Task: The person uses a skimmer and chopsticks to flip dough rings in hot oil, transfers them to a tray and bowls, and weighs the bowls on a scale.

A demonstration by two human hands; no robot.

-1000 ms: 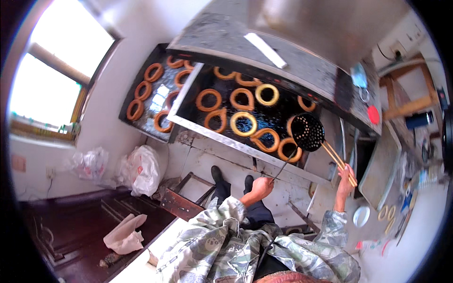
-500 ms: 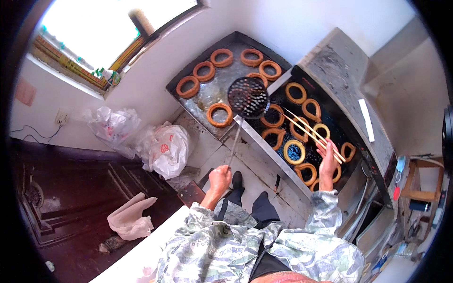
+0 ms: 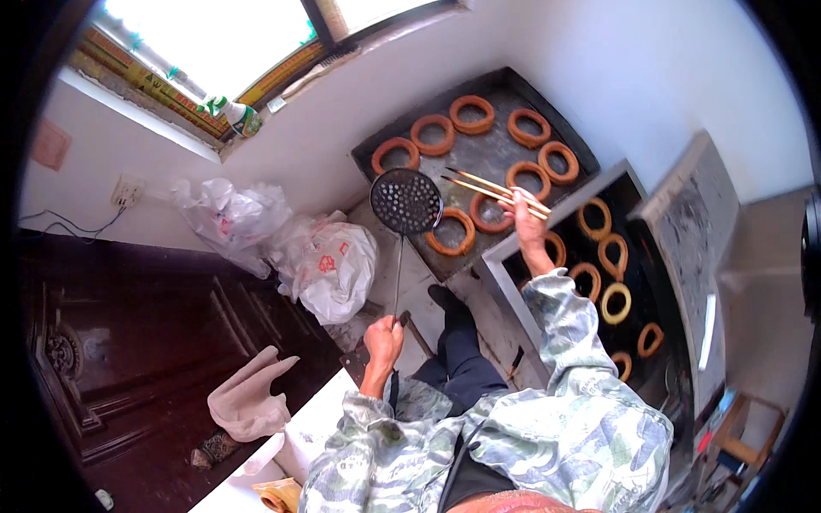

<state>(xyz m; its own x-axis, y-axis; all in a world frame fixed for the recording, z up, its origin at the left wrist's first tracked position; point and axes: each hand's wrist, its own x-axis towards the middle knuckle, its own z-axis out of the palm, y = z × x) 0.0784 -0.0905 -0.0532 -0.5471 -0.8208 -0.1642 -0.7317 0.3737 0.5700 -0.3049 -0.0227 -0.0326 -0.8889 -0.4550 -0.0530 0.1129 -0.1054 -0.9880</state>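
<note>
My left hand [image 3: 384,342] is closed round the long thin handle of a black skimmer. The skimmer's round perforated head [image 3: 406,198] hangs over the near left edge of a dark metal tray [image 3: 479,79]. My right hand [image 3: 528,224] grips a pair of long wooden chopsticks [image 3: 492,185]. Their dark tips are apart over the tray, with nothing visible between them. Several browned fried dough rings lie in the tray; one dough ring [image 3: 451,232] lies right of the skimmer, and another dough ring [image 3: 486,214] shows partly below the chopsticks.
Right of the tray, a fryer [image 3: 505,272] of dark oil holds more rings, including a paler dough ring [image 3: 615,303]; my right arm hides part of it. A raised grey lid [image 3: 688,197] stands beyond. White plastic bags [image 3: 329,265] sit left. A spray bottle [image 3: 237,116] stands on the windowsill.
The chopsticks have moved from over the fryer to over the tray. The skimmer has shifted left, off the edge between tray and fryer. The whole view has turned.
</note>
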